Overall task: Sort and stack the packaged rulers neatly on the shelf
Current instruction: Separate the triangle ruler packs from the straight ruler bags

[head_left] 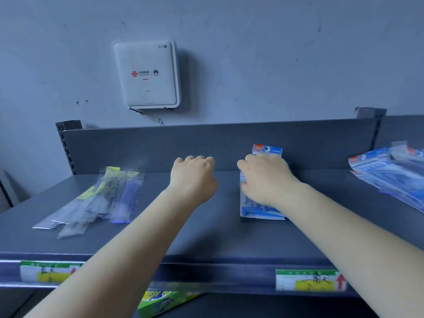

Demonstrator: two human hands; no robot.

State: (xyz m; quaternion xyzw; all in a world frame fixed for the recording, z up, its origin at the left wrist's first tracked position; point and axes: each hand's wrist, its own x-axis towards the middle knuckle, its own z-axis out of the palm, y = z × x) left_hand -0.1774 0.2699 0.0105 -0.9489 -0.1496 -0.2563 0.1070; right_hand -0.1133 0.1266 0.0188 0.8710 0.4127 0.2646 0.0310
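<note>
On the grey shelf (206, 232), the right hand (266, 180) rests on top of a blue-and-white ruler pack (259, 210) that lies at about one o'clock from the middle of the shelf, its printed header card (267, 149) reaching the back panel (183, 145). The fingers are bent down over the upper half of the pack; whether they actually pinch it or only press on it cannot be told, since the hand hides the contact. The left hand (195, 177) hovers at twelve o'clock, just beside the right one but apart from it, its fingers curled in a loose fist with nothing in them.

At nine o'clock a loose fan of clear packs (96, 200) with yellow headers lies spread on the shelf, overlapping each other, blurred in detail. At three o'clock, near the edge of view, a slanted pile of blue packs (390, 173) leans toward the back.

Two green-and-yellow price tags (48, 270) (309, 280) sit on the shelf's front rail. A green box (165, 301) shows on the level below. On the wall above hangs a white router (146, 73).
</note>
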